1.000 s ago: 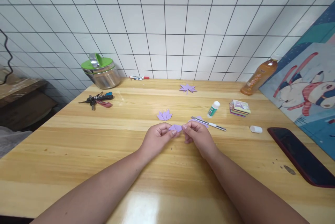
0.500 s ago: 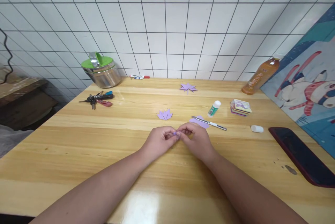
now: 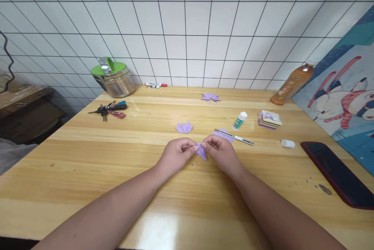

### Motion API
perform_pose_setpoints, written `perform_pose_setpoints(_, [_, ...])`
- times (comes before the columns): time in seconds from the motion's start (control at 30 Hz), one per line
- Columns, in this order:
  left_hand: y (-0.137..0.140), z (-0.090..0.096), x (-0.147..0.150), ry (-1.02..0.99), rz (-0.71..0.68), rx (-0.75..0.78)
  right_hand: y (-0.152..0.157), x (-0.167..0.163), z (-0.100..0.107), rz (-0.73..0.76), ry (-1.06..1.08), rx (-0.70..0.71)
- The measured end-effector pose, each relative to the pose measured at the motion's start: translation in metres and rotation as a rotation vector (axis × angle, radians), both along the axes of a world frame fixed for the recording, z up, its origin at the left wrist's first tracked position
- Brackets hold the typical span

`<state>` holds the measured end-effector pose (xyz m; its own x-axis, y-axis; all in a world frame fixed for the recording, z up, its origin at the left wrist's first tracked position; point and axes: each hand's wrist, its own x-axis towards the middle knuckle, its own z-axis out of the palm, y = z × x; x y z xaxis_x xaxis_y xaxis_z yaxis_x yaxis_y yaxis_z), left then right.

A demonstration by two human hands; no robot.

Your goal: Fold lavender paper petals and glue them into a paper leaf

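Note:
Between my two hands is a small folded piece of purple paper (image 3: 201, 151), its pointed end toward me. My left hand (image 3: 177, 155) pinches its left edge between thumb and fingers. On the opposite edge, my right hand (image 3: 221, 151) grips it the same way. Just beyond them lies a purple paper fan of several petals (image 3: 184, 127). A larger purple paper leaf shape (image 3: 210, 97) rests near the wall. Behind my right hand, a slim silver craft knife (image 3: 233, 137) lies across a flat purple paper piece (image 3: 223, 133).
An uncapped glue stick (image 3: 240, 120) stands tilted-looking at the right, its white cap (image 3: 288, 143) apart. Farther right are a paper stack (image 3: 269, 119), a phone (image 3: 336, 172) and a tea bottle (image 3: 293, 84). Keys (image 3: 108, 109), a green-lidded metal pot (image 3: 113, 78) and markers (image 3: 156, 85) sit left.
The folded purple paper, mostly hidden by my fingers before, now shows as a triangle pointing toward me. My hands have moved slightly apart around it.

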<state>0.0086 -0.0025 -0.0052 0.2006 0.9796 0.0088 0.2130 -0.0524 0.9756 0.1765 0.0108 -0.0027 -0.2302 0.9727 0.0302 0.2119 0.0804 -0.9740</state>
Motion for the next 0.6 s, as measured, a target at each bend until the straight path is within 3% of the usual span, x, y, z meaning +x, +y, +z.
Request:
perform_pose_setpoints(0.3, [0.0003, -0.0033, 0.0014, -0.178, -0.060, -0.147, -0.0003, -0.0016, -0.0007, -0.026, 0.050, 0.025])
perform_pose_setpoints(0.5, [-0.0002, -0.0063, 0.0019, -0.006, -0.060, -0.083, -0.0057, -0.0039, -0.0001, 0.014, -0.121, 0.211])
perform_pose_setpoints(0.6, [-0.0022, -0.0063, 0.0024, 0.105, -0.084, -0.009, -0.0069, -0.0047, 0.0019, 0.028, -0.119, 0.232])
